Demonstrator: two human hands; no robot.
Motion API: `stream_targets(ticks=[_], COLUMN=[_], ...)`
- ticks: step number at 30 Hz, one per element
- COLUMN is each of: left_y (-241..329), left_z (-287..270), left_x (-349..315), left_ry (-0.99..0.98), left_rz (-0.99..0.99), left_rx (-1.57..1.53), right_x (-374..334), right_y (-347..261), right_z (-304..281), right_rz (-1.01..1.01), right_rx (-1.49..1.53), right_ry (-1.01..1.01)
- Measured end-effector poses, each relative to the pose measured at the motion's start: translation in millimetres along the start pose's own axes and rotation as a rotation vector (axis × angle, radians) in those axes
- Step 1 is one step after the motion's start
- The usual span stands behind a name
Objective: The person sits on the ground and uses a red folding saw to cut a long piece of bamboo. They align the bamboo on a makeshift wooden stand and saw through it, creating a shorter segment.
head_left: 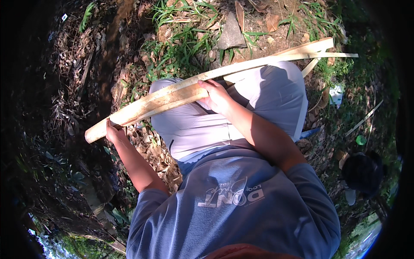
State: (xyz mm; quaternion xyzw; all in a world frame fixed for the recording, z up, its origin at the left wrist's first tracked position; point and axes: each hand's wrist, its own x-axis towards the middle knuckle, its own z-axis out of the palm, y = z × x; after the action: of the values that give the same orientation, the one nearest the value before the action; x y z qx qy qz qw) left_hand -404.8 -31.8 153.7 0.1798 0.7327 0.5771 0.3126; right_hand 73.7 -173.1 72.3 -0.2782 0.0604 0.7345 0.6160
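Note:
A long split pole (159, 100) of pale wood lies across my lap, slanting from lower left to upper right. Its thick rounded end is at the left. Towards the right it parts into narrower lengths, one of them a thin strip (338, 55) that reaches past my right knee. My left hand (114, 132) is closed around the pole near the thick end. Near the middle, my right hand (215, 98) grips the blunt end of the pole's lower half, thumb on top; its other fingers are mostly hidden. Both hands are in front of my bent legs.
Beyond my knees a grey pointed stone (233, 33) sits among grass and dry leaves. To the right are a white packet (336, 94), a blue object (309, 133) partly under my leg, a thin stick (365, 118), a small green item (361, 140) and a dark rounded object (364, 170).

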Motion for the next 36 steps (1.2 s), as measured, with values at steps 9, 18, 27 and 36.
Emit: stream_targets(ticks=[9,18,27,36], left_y=[6.2,36.1,-40.3,-77.8], left_z=[17.0,72.4,222.5,237.2], left_x=[-26.1,-168.2,-264.6,-240.9], left_ry=[-0.018,-0.032,-1.494,-1.565], left_rz=[-0.011,1.182,0.295,-0.081], left_rx=[-0.160,0.715,0.955,0.848], right_x=[6.2,5.9,3.2,5.3], right_y=[2.8,1.1,5.1,1.4], right_z=[3.4,2.7,-0.2,-7.7], right_rz=[-0.024,-0.025,-0.012,0.013], right_rx=[-0.102,-0.099,-0.108,-0.098], right_ry=[0.111,0.128,0.047,0.025])
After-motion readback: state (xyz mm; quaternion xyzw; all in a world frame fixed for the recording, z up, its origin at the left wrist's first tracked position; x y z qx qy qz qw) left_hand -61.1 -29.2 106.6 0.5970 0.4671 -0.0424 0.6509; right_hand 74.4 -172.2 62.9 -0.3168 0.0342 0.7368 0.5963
